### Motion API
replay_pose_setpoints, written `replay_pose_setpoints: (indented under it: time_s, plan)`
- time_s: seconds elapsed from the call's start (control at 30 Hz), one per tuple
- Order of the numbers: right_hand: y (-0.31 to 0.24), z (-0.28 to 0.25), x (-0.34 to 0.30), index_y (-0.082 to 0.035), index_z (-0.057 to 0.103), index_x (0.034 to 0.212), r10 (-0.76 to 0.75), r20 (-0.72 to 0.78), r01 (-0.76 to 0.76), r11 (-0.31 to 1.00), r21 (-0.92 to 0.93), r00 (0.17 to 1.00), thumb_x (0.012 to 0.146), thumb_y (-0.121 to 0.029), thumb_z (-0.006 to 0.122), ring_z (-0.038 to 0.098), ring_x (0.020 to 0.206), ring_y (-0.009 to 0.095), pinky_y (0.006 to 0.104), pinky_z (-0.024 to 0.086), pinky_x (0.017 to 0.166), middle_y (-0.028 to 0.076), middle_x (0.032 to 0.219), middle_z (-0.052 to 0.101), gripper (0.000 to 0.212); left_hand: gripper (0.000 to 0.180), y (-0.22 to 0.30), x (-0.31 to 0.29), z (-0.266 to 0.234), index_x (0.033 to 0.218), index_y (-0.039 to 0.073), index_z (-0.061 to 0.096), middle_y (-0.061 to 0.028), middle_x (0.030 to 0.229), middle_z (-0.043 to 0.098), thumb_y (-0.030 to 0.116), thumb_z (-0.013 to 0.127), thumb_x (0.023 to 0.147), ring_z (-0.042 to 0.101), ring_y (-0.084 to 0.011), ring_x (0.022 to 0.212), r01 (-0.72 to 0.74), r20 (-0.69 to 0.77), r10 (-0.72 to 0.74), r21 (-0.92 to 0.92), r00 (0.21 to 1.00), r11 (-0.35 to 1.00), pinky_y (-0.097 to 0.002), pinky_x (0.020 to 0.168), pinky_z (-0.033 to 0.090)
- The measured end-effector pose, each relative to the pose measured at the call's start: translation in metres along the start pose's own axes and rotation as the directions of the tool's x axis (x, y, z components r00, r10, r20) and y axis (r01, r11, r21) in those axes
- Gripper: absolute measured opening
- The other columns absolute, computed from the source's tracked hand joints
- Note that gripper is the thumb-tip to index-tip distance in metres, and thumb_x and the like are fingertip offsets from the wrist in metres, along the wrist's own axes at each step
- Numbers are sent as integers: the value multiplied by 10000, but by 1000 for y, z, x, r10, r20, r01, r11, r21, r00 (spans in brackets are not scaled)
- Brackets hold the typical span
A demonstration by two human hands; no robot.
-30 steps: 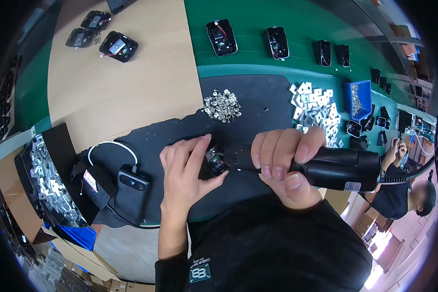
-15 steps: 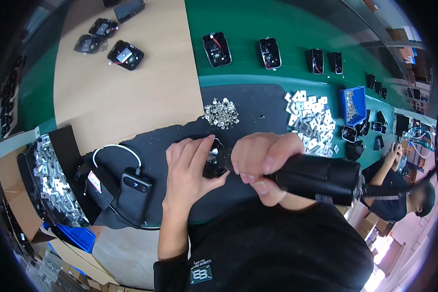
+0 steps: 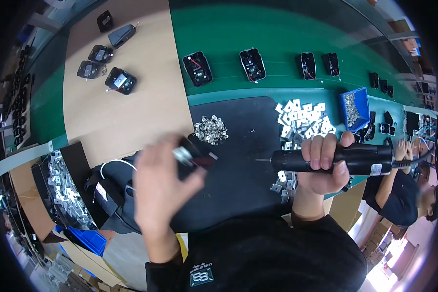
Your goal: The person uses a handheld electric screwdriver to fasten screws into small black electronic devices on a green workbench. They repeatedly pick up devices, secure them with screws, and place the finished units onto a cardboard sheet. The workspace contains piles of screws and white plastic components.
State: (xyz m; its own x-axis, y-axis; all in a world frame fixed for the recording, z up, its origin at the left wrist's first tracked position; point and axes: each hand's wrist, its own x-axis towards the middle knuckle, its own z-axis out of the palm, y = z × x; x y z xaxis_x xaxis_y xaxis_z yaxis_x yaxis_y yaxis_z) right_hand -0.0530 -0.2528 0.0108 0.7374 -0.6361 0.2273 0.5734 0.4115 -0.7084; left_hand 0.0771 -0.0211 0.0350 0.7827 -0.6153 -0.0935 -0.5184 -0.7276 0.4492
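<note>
Gripping a black driver (image 3: 362,160) in the right hand (image 3: 323,165), a dark housing (image 3: 189,158) in the left hand (image 3: 155,180).
Thumb and fingers close about the housing, though blurred, over the black mat (image 3: 243,190) on the tabletop (image 3: 297,96). The housing lies left of the driver's bit (image 3: 264,160), a gap between; the left hand touches it, the right stays beyond that gap. The driver's long axis runs roughly along the near edge; blur hides the housing's own. Beyond, screws (image 3: 210,130) heap toward the mat's far edge, and pale plates (image 3: 301,117) lie along its right edge.
</note>
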Motion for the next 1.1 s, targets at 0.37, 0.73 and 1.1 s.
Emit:
replay_pose_setpoints:
  time_s: [0.37, 0.73, 1.1]
  plan:
    - [22, -16, -2, -67, 425, 1095, 53, 45, -43, 977, -210, 998, 783, -66, 705, 551, 635, 170, 334, 484, 626, 50, 701, 538, 420, 695, -107, 61, -18, 1377, 33, 410, -246, 1356, 453, 255, 722, 798, 444, -379, 1258, 399, -592, -174, 272, 787, 876, -435, 1024, 375]
    - [-26, -23, 9, -117, 434, 1139, -179, -5, 175, 968, -180, 984, 810, -233, 708, 486, 570, 139, 304, 408, 579, -5, 663, 496, 443, 187, 88, 15, 111, 821, 53, 641, -77, 795, 586, 103, 762, 687, 577, -242, 723, -460, -50, 469, -315, 882, 830, -357, 641, 468]
    - [-7, -27, 7, -175, 432, 1182, -254, -37, 251, 965, -72, 966, 849, -291, 688, 476, 614, 122, 299, 394, 606, -15, 713, 506, 436, 152, 84, 5, 113, 865, 22, 642, -106, 850, 628, 51, 721, 738, 622, -277, 784, -343, 47, 417, -490, 908, 801, -339, 672, 507]
